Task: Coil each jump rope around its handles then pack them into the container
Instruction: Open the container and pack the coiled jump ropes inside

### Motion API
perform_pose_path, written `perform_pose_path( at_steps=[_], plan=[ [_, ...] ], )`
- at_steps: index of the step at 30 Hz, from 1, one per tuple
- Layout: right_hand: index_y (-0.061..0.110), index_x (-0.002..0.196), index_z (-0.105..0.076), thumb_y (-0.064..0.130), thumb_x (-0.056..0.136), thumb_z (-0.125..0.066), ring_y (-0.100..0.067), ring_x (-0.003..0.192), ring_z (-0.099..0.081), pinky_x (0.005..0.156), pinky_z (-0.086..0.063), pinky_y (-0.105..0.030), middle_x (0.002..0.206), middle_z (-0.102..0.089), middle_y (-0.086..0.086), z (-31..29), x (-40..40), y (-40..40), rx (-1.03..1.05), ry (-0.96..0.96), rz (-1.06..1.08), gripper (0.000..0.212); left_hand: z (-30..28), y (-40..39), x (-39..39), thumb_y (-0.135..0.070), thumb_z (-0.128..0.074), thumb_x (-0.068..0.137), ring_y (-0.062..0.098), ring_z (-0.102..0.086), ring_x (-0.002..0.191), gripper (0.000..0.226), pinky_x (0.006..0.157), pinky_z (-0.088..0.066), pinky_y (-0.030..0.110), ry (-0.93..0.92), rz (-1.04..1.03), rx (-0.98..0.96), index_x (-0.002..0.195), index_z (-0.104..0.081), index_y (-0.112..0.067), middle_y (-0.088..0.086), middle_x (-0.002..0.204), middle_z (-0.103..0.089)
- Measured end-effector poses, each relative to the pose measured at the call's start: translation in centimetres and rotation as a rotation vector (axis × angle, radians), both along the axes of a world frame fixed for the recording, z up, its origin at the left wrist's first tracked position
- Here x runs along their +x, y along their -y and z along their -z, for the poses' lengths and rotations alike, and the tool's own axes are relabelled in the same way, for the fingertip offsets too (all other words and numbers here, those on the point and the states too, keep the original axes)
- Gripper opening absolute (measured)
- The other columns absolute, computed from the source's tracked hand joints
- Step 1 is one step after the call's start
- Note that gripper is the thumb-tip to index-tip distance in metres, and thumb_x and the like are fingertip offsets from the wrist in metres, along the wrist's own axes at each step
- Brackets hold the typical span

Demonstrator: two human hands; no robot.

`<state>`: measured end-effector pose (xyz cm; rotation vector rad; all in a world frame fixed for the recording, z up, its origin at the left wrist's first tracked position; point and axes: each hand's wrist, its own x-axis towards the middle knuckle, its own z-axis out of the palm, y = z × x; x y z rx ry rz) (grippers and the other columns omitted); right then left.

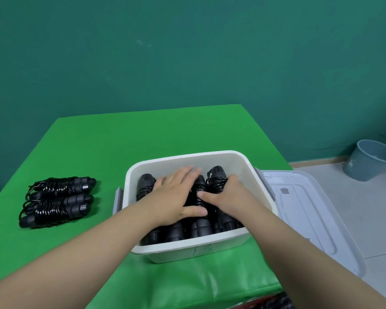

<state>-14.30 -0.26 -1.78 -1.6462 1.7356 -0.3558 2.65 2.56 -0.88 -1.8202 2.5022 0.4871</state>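
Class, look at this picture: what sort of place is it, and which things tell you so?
Probably a staged workroom or recording setup, not a home: a table draped in bright green cloth, a plain teal wall, and a bucket on the tiled floor.

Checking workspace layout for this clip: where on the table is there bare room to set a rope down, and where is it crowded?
Bare green table lies behind the container, and between it and the two coiled ropes near the left edge. The near strip under the forearms is also bare. Crowded: inside the container, where the left hand and right hand rest on packed ropes. The lid fills the right.
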Motion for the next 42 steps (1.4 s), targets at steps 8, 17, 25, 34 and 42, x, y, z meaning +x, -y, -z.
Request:
perform_pose_path(
  at_steps=[8, 17, 25, 34, 42],
  plan=[
    [0.011, 0.119, -0.047, 0.055, 0.07, -0.068, -0.02, 0.088, -0.065, 0.082, -0.054, -0.038, 0.096, -0.065, -0.002, 0.9, -0.9, 0.6, 0.041, 0.274, 0.117, 0.069, 0.8, 2.1, -1.5, -0.077, -0.049, 0.073, 0.018, -0.04, 0.131, 0.09, 0.109, -0.025, 0.042, -0.025, -0.034, -0.018, 0.144, -0.017, -0.033, -0.004, 0.147, -0.03],
    [0.005, 0.121, -0.033, 0.039, 0.091, -0.055, -0.026, 0.084, -0.055, 0.073, -0.041, -0.032, 0.096, -0.053, -0.006, 0.3, -0.7, 0.7, -0.046, 0.16, 0.238, 0.05, 0.2, 2.9, -3.1, -0.055, -0.076, 0.064, 0.03, -0.043, 0.113, 0.073, 0.097, -0.039, 0.038, -0.23, -0.217, 0.1, 0.118, -0.035, -0.03, 0.0, 0.116, -0.033],
    [0.01, 0.114, -0.032, 0.038, 0.09, -0.053, -0.014, 0.068, -0.053, 0.054, -0.035, -0.029, 0.081, -0.054, 0.0, -0.3, -0.7, -0.1, -0.055, 0.108, 0.185, 0.043, 0.2, 2.6, -2.3, -0.052, -0.066, 0.075, 0.023, -0.042, 0.118, 0.07, 0.114, -0.014, 0.047, -0.131, -0.253, 0.094, 0.13, -0.029, -0.029, 0.0, 0.131, -0.032],
    [0.013, 0.114, -0.038, 0.042, 0.09, -0.049, -0.021, 0.09, -0.053, 0.073, -0.044, -0.035, 0.12, -0.044, -0.007, -0.6, 0.0, -0.6, -0.037, -0.013, -0.059, 0.039, 0.8, 2.5, -0.5, -0.059, -0.067, 0.074, 0.021, -0.036, 0.13, 0.079, 0.109, -0.03, 0.038, -0.262, -0.201, 0.12, 0.138, -0.027, -0.038, 0.0, 0.137, -0.032],
    [0.014, 0.111, -0.038, 0.035, 0.088, -0.051, -0.02, 0.089, -0.059, 0.084, -0.052, -0.043, 0.108, -0.052, -0.006, -0.2, -0.4, -0.2, -0.028, 0.074, -0.129, 0.034, -1.5, 1.1, 6.3, -0.03, -0.058, 0.091, 0.009, -0.052, 0.1, 0.029, 0.093, -0.041, 0.029, -0.407, -0.239, -0.39, 0.118, -0.06, -0.018, -0.005, 0.111, -0.053]
  ],
)
